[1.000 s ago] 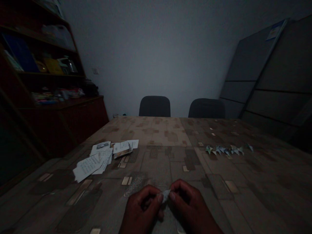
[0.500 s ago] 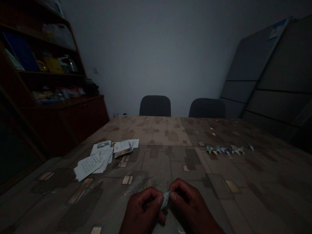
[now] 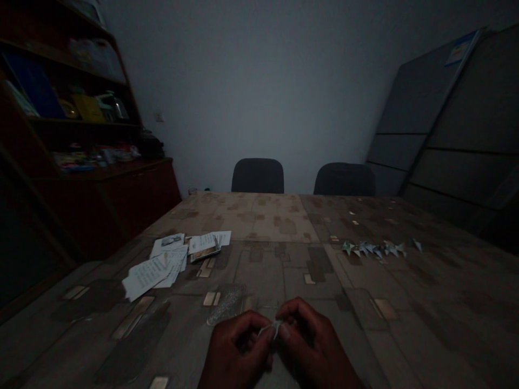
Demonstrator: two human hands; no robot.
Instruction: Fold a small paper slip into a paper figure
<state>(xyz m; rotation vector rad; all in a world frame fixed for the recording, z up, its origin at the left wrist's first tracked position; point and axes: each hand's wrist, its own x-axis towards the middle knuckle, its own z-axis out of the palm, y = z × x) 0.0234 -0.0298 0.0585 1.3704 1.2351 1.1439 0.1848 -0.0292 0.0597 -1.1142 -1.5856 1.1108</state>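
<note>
Close to the table's near side, a small pale piece of folded paper point(image 3: 276, 326) is pinched between both hands. My left hand point(image 3: 240, 346) grips its left side with thumb and forefinger, the other fingers curled beneath. From the other side, my right hand point(image 3: 310, 337) pinches the paper the same way. Much of the paper is covered by my fingertips. Farther off to the right lies a row of several small folded paper figures point(image 3: 375, 249), with one more figure point(image 3: 417, 245) a little apart at the row's right end.
Loose printed paper cards point(image 3: 156, 267) lie spread on the left of the patterned tablecloth point(image 3: 259, 275). Two dark chairs point(image 3: 258, 175) stand behind the far table edge. A loaded wooden shelf unit point(image 3: 93, 121) is at the left, grey panels point(image 3: 417, 102) at the right.
The folded paper has turned between my fingers and shows less of its surface. My right hand's fingertips have shifted slightly left, nearer to my left hand.
</note>
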